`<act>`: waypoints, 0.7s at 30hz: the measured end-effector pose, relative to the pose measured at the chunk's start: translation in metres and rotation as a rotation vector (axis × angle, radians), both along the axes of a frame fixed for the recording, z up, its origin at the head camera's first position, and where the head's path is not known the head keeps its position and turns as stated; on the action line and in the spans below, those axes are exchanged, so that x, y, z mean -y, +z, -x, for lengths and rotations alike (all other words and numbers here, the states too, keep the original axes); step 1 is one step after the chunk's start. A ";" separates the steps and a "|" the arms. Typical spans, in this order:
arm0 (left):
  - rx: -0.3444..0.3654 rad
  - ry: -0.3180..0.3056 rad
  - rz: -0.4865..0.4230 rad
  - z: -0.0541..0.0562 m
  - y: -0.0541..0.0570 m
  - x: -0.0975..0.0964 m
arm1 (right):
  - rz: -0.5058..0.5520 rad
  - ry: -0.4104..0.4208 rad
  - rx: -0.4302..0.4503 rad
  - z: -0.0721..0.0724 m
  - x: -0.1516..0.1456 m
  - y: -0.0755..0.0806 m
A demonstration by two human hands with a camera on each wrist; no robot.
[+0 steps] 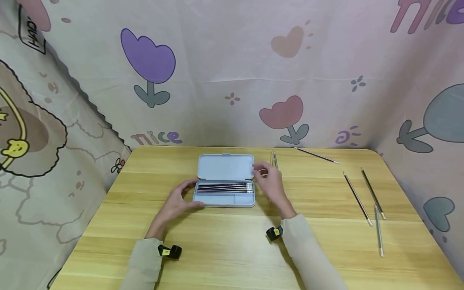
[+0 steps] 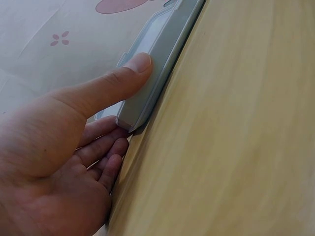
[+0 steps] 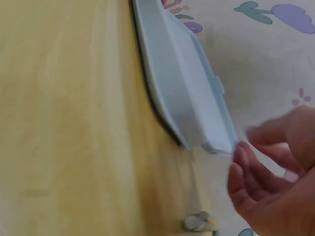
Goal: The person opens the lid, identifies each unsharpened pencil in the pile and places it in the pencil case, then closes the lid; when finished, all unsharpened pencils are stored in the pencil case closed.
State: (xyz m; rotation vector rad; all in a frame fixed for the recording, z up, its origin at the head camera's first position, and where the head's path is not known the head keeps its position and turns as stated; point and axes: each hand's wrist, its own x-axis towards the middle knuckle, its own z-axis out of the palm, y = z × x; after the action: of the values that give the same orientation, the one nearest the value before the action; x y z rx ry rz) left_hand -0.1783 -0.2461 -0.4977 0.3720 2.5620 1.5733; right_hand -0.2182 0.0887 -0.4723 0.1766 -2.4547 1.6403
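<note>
A pale blue pencil case point(image 1: 215, 200) lies on the table with its lid point(image 1: 225, 166) raised behind it. Several dark pencils point(image 1: 222, 187) with white ends lie side by side in its rear compartment. My left hand point(image 1: 176, 201) grips the left end of the case. Its thumb point(image 2: 133, 69) presses the front wall, and the other fingers bend around the end and back. At the lid's right edge is my right hand point(image 1: 270, 183), its loosely bent fingertips point(image 3: 239, 152) right at the lid's outer corner, the thumb apart from them.
Just behind my right hand lie more pencils point(image 1: 276, 160), partly hidden by it. One dark pencil point(image 1: 317, 155) is at the table's back edge. Further right lie two dark pencils point(image 1: 357, 198) and a grey-green one point(image 1: 378, 231). A patterned cloth point(image 1: 217, 60) hangs behind the table point(image 1: 217, 249).
</note>
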 end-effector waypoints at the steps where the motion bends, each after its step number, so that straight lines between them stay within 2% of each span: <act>1: 0.002 0.001 0.007 0.000 0.000 0.000 | 0.018 -0.035 0.000 0.001 -0.001 -0.001; 4: 0.003 0.005 0.021 0.000 0.002 0.001 | 0.060 -0.113 0.010 0.004 -0.002 -0.004; 7: 0.001 0.001 0.030 0.000 0.003 0.001 | 0.079 -0.135 0.038 0.006 -0.002 -0.006; 15: 0.001 -0.011 -0.007 0.001 0.004 -0.002 | 0.081 -0.072 0.105 0.011 0.000 -0.012; 21: -0.008 -0.011 -0.011 0.001 0.001 -0.002 | 0.125 -0.093 0.115 0.013 0.000 -0.014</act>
State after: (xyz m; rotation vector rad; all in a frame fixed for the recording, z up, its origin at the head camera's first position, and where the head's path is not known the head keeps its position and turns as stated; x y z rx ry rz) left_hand -0.1793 -0.2439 -0.4967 0.3934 2.5538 1.5868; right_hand -0.2307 0.0885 -0.4861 -0.0500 -2.3911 1.8029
